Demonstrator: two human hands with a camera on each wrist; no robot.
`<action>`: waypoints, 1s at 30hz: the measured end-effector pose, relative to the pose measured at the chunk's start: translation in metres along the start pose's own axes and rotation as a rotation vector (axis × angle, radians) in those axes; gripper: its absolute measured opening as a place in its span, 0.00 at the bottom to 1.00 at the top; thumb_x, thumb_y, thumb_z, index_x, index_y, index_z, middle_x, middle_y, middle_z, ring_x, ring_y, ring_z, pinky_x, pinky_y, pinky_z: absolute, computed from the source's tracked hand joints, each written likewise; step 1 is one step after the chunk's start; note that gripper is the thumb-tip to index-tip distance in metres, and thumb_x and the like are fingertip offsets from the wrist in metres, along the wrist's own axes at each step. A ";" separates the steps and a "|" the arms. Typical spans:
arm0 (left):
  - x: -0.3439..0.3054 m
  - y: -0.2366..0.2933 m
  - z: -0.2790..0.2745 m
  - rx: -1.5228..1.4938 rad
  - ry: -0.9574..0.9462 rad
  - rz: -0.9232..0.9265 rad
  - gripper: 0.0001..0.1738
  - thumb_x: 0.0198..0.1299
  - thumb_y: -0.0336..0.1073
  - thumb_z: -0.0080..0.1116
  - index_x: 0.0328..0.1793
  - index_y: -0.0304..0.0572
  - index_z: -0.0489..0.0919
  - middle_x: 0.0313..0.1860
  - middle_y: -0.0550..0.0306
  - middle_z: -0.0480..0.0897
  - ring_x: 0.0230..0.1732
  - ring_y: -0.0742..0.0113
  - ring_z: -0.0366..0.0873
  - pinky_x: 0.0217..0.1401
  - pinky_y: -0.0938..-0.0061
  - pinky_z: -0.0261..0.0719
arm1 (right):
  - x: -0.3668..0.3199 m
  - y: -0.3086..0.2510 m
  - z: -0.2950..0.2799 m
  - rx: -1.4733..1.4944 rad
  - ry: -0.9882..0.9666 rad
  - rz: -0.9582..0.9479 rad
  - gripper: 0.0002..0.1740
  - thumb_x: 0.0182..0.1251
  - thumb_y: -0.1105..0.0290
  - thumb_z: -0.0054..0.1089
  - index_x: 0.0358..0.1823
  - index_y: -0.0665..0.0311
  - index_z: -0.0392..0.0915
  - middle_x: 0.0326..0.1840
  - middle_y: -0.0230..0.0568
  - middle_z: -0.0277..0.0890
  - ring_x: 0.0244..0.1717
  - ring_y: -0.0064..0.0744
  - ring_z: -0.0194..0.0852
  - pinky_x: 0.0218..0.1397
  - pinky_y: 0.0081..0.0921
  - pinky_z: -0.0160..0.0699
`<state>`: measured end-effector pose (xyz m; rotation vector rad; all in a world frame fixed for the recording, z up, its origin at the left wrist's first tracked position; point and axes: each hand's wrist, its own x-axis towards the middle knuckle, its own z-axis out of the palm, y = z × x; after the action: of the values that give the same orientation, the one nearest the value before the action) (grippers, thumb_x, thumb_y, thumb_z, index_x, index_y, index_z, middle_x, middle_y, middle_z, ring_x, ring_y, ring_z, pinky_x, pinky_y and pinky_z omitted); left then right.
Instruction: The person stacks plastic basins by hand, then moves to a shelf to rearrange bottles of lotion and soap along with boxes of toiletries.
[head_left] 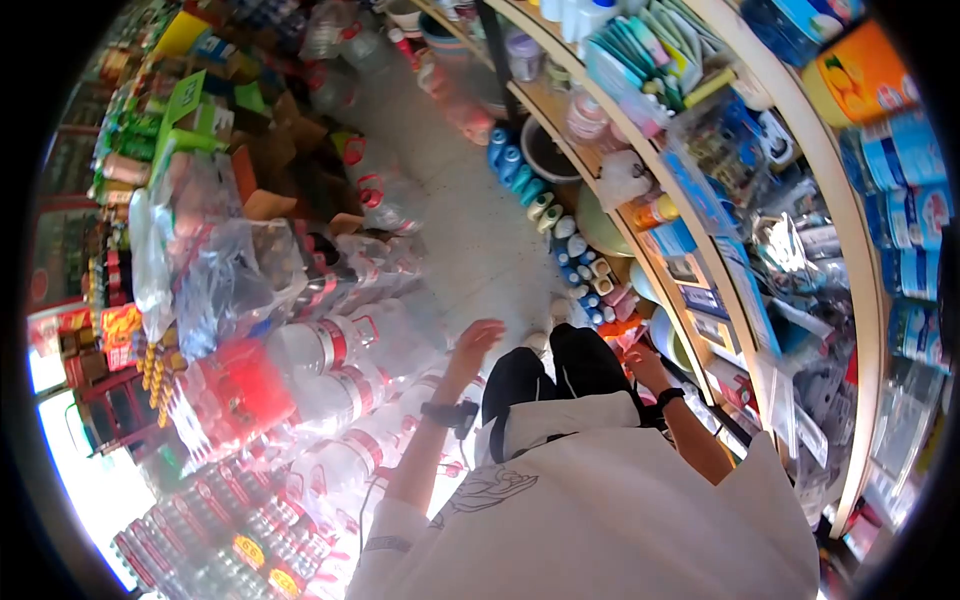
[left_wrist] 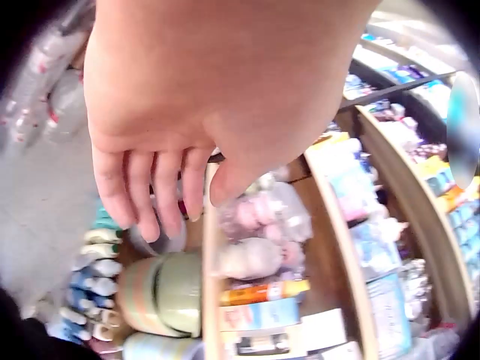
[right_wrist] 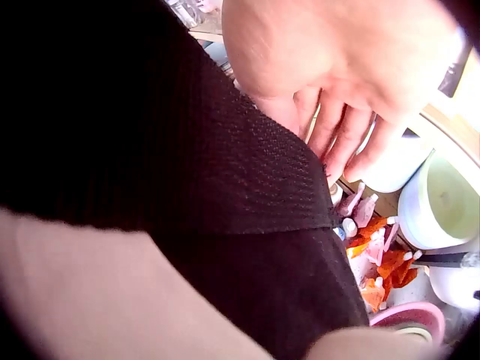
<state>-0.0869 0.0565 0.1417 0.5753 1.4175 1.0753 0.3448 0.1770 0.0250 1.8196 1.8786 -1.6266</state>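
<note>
My left hand point(head_left: 474, 350) hangs in the air beside the left knee, fingers loosely extended and holding nothing. In the left wrist view the same hand point(left_wrist: 217, 97) is palm-side in view, with shelves beyond it. On the other side, my right hand point(head_left: 650, 368) is near the right thigh. The right wrist view shows that hand point(right_wrist: 337, 67) with relaxed fingers beside dark cloth point(right_wrist: 247, 165); nothing is seen in its grip. Orange and pink pouches point(right_wrist: 394, 270) lie beyond the fingers.
Shelves point(head_left: 700, 250) packed with goods curve along the right. Blue and white bottles point(head_left: 510, 160) line their foot. Large clear bottles point(head_left: 300, 345) and wrapped packs point(head_left: 200, 520) fill the left. Grey floor point(head_left: 470, 220) runs between them. Green buckets point(left_wrist: 176, 292) stand by the shelf.
</note>
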 end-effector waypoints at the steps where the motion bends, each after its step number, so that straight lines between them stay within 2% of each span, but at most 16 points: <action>1: 0.005 0.035 0.021 -0.005 -0.067 0.105 0.16 0.79 0.36 0.53 0.68 0.44 0.78 0.62 0.55 0.85 0.63 0.68 0.81 0.67 0.73 0.75 | 0.010 0.005 0.001 -0.029 -0.018 -0.022 0.16 0.66 0.61 0.63 0.49 0.62 0.85 0.45 0.47 0.88 0.49 0.47 0.87 0.53 0.40 0.84; 4: -0.002 0.176 0.087 0.134 -0.177 0.234 0.14 0.78 0.27 0.51 0.65 0.34 0.78 0.62 0.54 0.84 0.66 0.65 0.79 0.73 0.70 0.71 | 0.030 0.005 -0.002 -0.123 -0.039 -0.109 0.15 0.67 0.59 0.62 0.48 0.61 0.85 0.45 0.49 0.88 0.47 0.49 0.88 0.52 0.40 0.85; 5: -0.011 0.220 0.106 0.155 -0.200 0.307 0.13 0.78 0.26 0.50 0.61 0.33 0.81 0.61 0.53 0.84 0.66 0.64 0.79 0.72 0.69 0.72 | 0.030 -0.004 -0.003 -0.091 -0.010 -0.052 0.09 0.68 0.67 0.63 0.42 0.63 0.83 0.37 0.41 0.87 0.40 0.35 0.88 0.48 0.31 0.84; 6: -0.018 0.255 0.119 0.098 -0.293 0.404 0.13 0.78 0.27 0.50 0.61 0.33 0.81 0.61 0.51 0.84 0.65 0.61 0.80 0.71 0.67 0.73 | 0.040 0.005 -0.001 -0.091 -0.022 -0.058 0.09 0.68 0.67 0.63 0.42 0.63 0.83 0.37 0.41 0.87 0.40 0.35 0.88 0.48 0.31 0.84; 8: -0.029 0.305 0.138 -0.002 -0.482 0.630 0.14 0.78 0.28 0.49 0.61 0.33 0.82 0.60 0.47 0.85 0.62 0.55 0.82 0.67 0.63 0.76 | 0.061 0.045 0.000 -0.085 -0.112 -0.034 0.15 0.68 0.58 0.62 0.48 0.60 0.85 0.42 0.47 0.88 0.46 0.49 0.88 0.51 0.40 0.85; 9: -0.033 0.324 0.145 -0.039 -0.577 0.766 0.15 0.78 0.29 0.48 0.61 0.34 0.83 0.59 0.45 0.85 0.59 0.52 0.84 0.65 0.60 0.78 | 0.056 0.045 -0.001 -0.086 -0.122 -0.036 0.15 0.68 0.58 0.62 0.48 0.60 0.85 0.42 0.47 0.88 0.46 0.49 0.88 0.51 0.40 0.85; 11: -0.044 0.353 0.163 -0.328 -0.741 0.822 0.15 0.78 0.29 0.47 0.60 0.37 0.83 0.55 0.41 0.86 0.56 0.47 0.85 0.60 0.56 0.81 | 0.041 0.034 -0.010 -0.067 -0.071 -0.178 0.14 0.69 0.60 0.60 0.46 0.61 0.85 0.39 0.46 0.88 0.42 0.45 0.88 0.46 0.38 0.84; 12: -0.050 0.367 0.176 -0.391 -0.691 0.927 0.16 0.78 0.31 0.46 0.61 0.37 0.83 0.54 0.41 0.86 0.52 0.48 0.86 0.56 0.56 0.82 | 0.038 0.031 -0.010 -0.056 -0.048 -0.251 0.13 0.69 0.61 0.59 0.45 0.62 0.85 0.38 0.45 0.88 0.40 0.43 0.88 0.44 0.37 0.83; 13: -0.052 0.374 0.184 -0.455 -0.640 1.037 0.16 0.79 0.33 0.45 0.61 0.36 0.83 0.52 0.40 0.87 0.49 0.48 0.87 0.52 0.56 0.83 | 0.047 0.039 -0.007 0.021 -0.100 -0.025 0.12 0.69 0.63 0.59 0.44 0.62 0.85 0.37 0.45 0.88 0.39 0.42 0.88 0.43 0.36 0.83; 17: -0.055 0.389 0.207 -0.702 -0.738 1.130 0.16 0.78 0.32 0.46 0.61 0.36 0.83 0.52 0.40 0.87 0.49 0.48 0.87 0.53 0.56 0.83 | 0.039 0.018 -0.016 0.092 -0.089 -0.031 0.11 0.68 0.65 0.58 0.41 0.63 0.84 0.34 0.45 0.86 0.36 0.42 0.87 0.41 0.37 0.83; 19: -0.054 0.390 0.211 -0.763 -0.770 1.121 0.16 0.78 0.32 0.46 0.60 0.36 0.83 0.52 0.40 0.87 0.49 0.48 0.87 0.53 0.56 0.83 | 0.038 0.022 -0.015 0.082 -0.082 -0.033 0.09 0.68 0.68 0.57 0.43 0.62 0.84 0.34 0.43 0.86 0.31 0.37 0.86 0.32 0.33 0.81; 20: -0.054 0.390 0.212 -0.787 -0.782 1.114 0.16 0.78 0.32 0.46 0.60 0.36 0.83 0.52 0.40 0.87 0.49 0.48 0.87 0.53 0.56 0.83 | 0.039 0.029 -0.011 0.224 -0.115 0.006 0.10 0.68 0.69 0.57 0.45 0.62 0.84 0.35 0.43 0.87 0.29 0.37 0.86 0.29 0.33 0.80; 24: -0.048 0.391 0.212 -0.865 -0.819 1.097 0.16 0.78 0.32 0.46 0.60 0.35 0.83 0.52 0.39 0.86 0.49 0.48 0.86 0.53 0.56 0.82 | 0.035 0.046 0.013 0.155 -0.038 0.079 0.12 0.68 0.68 0.57 0.48 0.62 0.83 0.36 0.44 0.87 0.33 0.38 0.87 0.36 0.32 0.83; 26: -0.046 0.391 0.212 -0.887 -0.843 1.096 0.16 0.78 0.32 0.46 0.60 0.35 0.83 0.52 0.39 0.86 0.49 0.48 0.86 0.53 0.56 0.82 | 0.059 0.095 0.048 0.025 0.029 0.093 0.12 0.68 0.66 0.58 0.47 0.63 0.84 0.36 0.46 0.87 0.37 0.39 0.88 0.41 0.33 0.84; 27: -0.045 0.394 0.211 -0.901 -0.854 1.100 0.16 0.78 0.32 0.46 0.60 0.35 0.83 0.52 0.39 0.86 0.49 0.48 0.86 0.53 0.56 0.82 | 0.050 0.063 0.042 -0.039 -0.001 -0.013 0.14 0.69 0.63 0.57 0.45 0.64 0.85 0.38 0.47 0.87 0.41 0.43 0.88 0.44 0.36 0.84; 30: -0.045 0.395 0.207 -0.935 -0.883 1.086 0.16 0.77 0.32 0.47 0.60 0.35 0.83 0.52 0.39 0.86 0.49 0.48 0.86 0.53 0.57 0.82 | 0.006 -0.063 0.020 -0.042 0.012 0.043 0.12 0.68 0.67 0.57 0.47 0.59 0.86 0.39 0.42 0.88 0.37 0.34 0.88 0.42 0.30 0.84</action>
<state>0.0211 0.2514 0.5305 0.9457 -0.3291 1.8020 0.2841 0.1841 0.0504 1.8435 1.8505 -1.5545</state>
